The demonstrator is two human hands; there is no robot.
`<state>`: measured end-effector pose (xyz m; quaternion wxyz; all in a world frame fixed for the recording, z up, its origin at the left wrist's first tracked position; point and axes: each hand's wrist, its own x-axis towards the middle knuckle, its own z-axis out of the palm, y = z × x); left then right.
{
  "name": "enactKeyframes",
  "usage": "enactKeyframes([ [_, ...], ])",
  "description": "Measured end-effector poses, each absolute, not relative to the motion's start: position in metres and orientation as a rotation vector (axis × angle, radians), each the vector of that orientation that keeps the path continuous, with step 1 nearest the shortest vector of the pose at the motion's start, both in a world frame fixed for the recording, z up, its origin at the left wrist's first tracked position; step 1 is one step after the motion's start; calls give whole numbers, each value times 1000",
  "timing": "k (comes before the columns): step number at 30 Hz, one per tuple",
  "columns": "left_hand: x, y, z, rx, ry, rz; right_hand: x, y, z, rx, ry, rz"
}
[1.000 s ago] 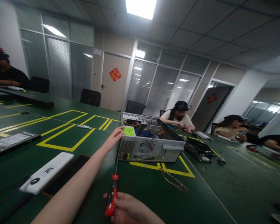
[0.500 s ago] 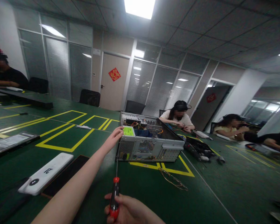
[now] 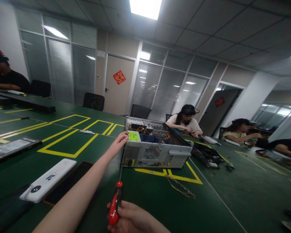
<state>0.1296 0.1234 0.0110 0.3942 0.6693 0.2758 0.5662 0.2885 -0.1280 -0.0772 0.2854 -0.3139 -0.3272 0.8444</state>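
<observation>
An open computer case lies on the green table, its perforated rear panel facing me and loose wires showing inside. My left hand grips its left edge, fingers bent beside the power supply with a yellow-green label. Low in the view, my right hand is closed round the red and black handle of a screwdriver. The thin shaft points up to the lower left corner of the rear panel; whether the tip sits in a screw is too small to tell.
Left of my forearm lie a white device marked 21, a dark phone and a hard drive. A wire loop lies before the case. Right of it sits a black tray of parts. Co-workers sit around the table.
The screwdriver handle has turned in my right hand, showing more red, and leans slightly further left. My left hand and the case stay put. A co-worker's hands at right have lowered.
</observation>
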Motion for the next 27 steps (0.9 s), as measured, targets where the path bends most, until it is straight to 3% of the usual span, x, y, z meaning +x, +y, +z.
enactKeyframes([
  [27,121,119,19,1714,694,1390,290,-120,-81,-843,-896,2359],
])
